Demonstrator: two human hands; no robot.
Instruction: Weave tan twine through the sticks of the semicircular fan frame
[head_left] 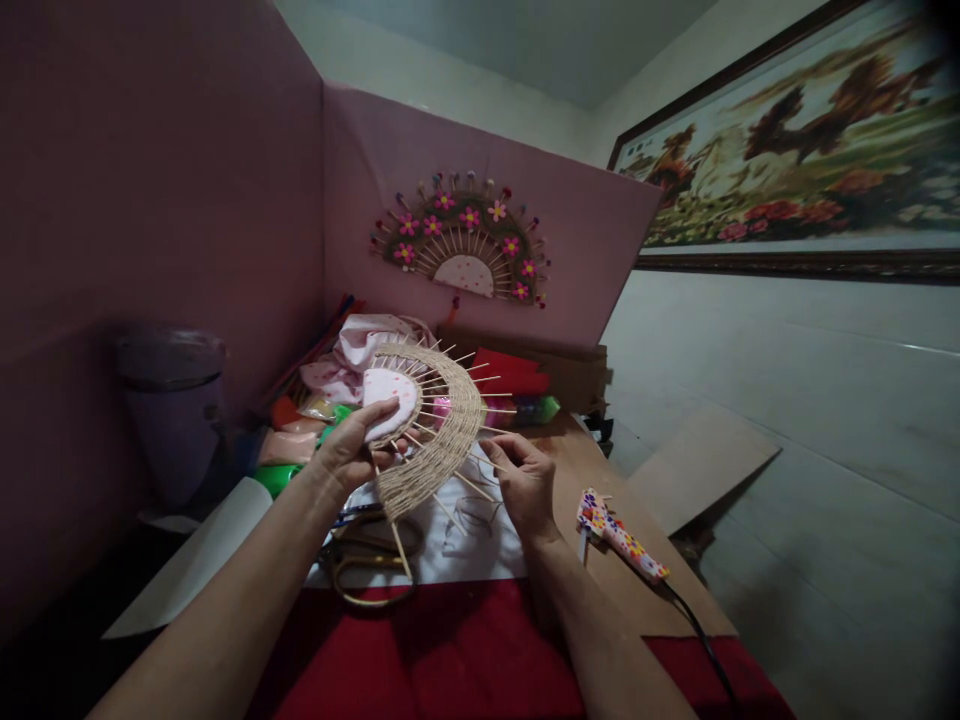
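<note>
Dead center over the table, left hand grips the half-woven fan by its pink hub, right hand at 4 o'clock pinching a strand, glue gun lying further right.

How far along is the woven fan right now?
Done: twine band fills the inner half of the skewer fan around its white core. In hand: left hand grips the core, right hand works at the band's lower edge. Left: skewer tips are bare, and it has no flowers like the finished fan on the wall.
</note>
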